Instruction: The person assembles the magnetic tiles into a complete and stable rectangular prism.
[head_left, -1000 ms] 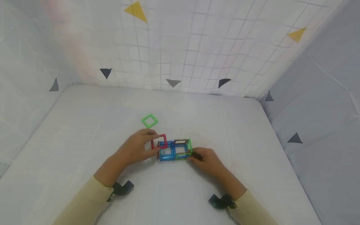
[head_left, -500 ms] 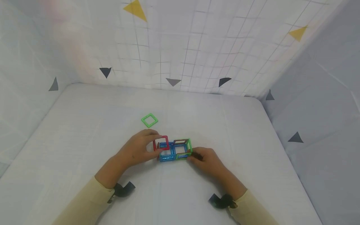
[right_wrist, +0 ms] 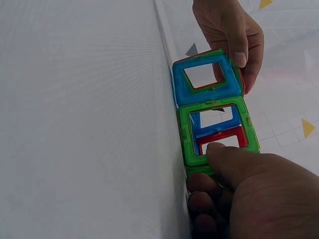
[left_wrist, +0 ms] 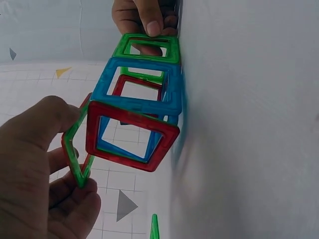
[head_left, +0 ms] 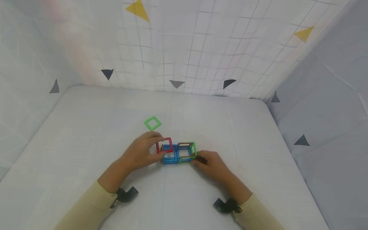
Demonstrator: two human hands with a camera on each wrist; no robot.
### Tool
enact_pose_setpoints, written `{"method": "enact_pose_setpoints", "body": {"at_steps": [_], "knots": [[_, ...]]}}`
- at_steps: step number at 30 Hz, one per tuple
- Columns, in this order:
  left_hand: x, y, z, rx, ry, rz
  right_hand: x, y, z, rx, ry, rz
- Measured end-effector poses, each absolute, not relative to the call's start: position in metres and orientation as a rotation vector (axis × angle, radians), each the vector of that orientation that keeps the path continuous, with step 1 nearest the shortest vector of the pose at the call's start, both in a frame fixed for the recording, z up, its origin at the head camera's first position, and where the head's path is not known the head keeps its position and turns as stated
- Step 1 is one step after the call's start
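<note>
Magnetic tiles joined into two open-framed cubes (head_left: 171, 160) stand on the white table in the head view. My left hand (head_left: 141, 150) pinches a square magnetic tile (head_left: 171, 144) between thumb and fingers, tilted over the left cube. That tile looks red from the head and shows green edging in the left wrist view. A red tile (left_wrist: 93, 129) closes the left end of the blue cube. My right hand (head_left: 212, 163) grips the right end of the structure, its thumb (right_wrist: 232, 162) on a green tile (right_wrist: 188, 134) and its other fingers curled below.
A loose green square tile (head_left: 148, 126) lies flat on the table (head_left: 218, 121) behind my left hand. White sheets with grid lines and coloured triangles (head_left: 302, 140) rise at the back and sides. Each wrist carries a dark strapped-on device (head_left: 126, 194).
My left hand has shifted slightly right with the tile, which now overlaps more of the left cube, then lifted a touch. The right hand and the structure stay in place.
</note>
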State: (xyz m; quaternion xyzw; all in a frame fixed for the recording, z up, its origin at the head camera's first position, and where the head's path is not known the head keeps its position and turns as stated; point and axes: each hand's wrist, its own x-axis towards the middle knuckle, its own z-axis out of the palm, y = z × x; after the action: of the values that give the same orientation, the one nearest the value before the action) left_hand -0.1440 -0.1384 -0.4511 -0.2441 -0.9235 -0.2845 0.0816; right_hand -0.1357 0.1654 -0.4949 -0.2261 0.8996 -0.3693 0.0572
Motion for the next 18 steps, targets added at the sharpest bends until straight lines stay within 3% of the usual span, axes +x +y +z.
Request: {"method": "enact_pose_setpoints", "body": {"at_steps": [18], "knots": [[-0.1451,-0.1390,-0.4526,-0.754,-2.734,-0.923,-0.1367,0.1639,-0.4973,-0.633,2.759,-1.058]]}}
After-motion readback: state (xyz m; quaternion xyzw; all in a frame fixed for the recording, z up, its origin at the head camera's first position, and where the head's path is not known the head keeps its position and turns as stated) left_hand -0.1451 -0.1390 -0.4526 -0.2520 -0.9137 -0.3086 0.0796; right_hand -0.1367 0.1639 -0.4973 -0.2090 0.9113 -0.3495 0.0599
